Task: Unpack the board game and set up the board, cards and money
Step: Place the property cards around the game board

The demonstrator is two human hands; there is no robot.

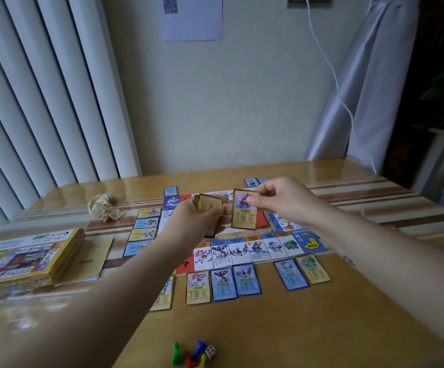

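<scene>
The game board (244,252) lies flat in the middle of the table, partly hidden by my arms. Above it my left hand (194,221) grips a small stack of cards (209,203). My right hand (279,199) pinches a single yellow-framed card (244,211) upright by its top edge, just right of the stack. Property cards lie along the board's near edge (223,284), two more at the near right (302,270), several along its left side (144,229), and some at the far edge (255,181).
The yellow game box (27,256) sits at the left with a booklet (93,257) beside it. A crumpled paper ball (104,207) lies behind. Coloured pawns (189,354) and a white die (210,351) rest at the near table edge. A white cable (332,75) hangs down the wall.
</scene>
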